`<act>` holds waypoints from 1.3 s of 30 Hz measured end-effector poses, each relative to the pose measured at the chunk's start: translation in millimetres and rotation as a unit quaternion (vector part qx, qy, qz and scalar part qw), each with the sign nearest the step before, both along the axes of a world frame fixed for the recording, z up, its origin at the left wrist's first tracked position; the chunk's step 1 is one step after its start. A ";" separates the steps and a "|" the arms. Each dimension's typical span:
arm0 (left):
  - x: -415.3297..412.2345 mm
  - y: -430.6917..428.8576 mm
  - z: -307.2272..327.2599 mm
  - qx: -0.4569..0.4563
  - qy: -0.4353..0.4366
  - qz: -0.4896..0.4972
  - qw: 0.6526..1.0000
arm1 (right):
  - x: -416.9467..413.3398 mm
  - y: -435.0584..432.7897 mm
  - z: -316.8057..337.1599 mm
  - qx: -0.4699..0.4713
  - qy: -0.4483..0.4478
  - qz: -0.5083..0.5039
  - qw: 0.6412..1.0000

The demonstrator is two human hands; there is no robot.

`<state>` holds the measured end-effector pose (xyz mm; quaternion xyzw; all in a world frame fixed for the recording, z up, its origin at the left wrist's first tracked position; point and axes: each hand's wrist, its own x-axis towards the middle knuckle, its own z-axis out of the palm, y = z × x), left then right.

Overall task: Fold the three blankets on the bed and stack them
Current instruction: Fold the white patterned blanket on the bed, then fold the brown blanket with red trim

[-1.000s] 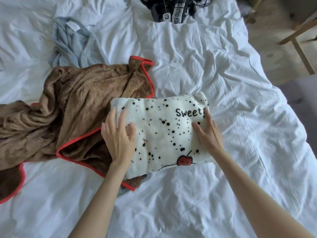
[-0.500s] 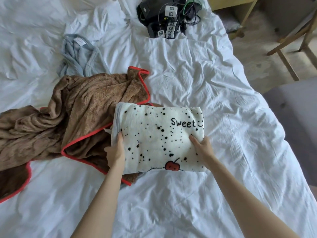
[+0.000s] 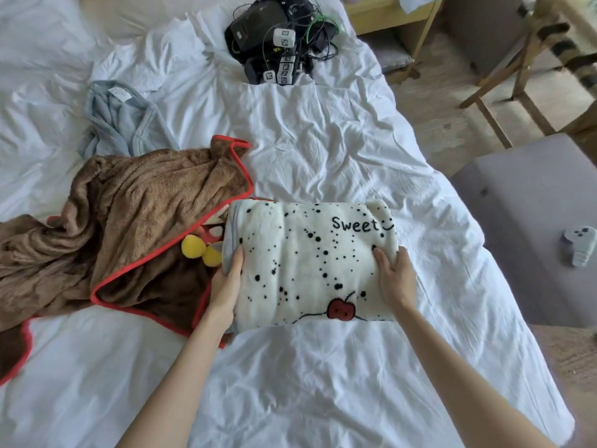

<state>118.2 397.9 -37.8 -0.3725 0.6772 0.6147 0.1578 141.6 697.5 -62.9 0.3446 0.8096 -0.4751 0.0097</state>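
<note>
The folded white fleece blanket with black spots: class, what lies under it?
The white blanket overlaps, at its left edge, the brown fleece blanket with red trim; white bed sheet surrounds the rest. The left hand and right hand grip its sides, fingers hidden beneath, as is anything else.

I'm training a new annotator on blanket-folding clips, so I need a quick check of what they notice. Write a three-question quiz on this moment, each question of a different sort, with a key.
1. True or false: the brown blanket is already folded.
2. The left hand and right hand grip the white spotted blanket at: A) its two opposite sides B) its far edge only C) one shared corner
3. Short answer: how many of the three blankets are not yet folded?

Key
1. False: it lies rumpled and spread out.
2. A
3. Two: the brown blanket and the grey-blue blanket.
</note>
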 end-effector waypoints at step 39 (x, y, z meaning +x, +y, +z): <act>59.2 -80.5 -45.0 -0.340 0.006 -0.191 0.921 | 2.5 -148.2 3.6 0.172 0.010 0.498 0.850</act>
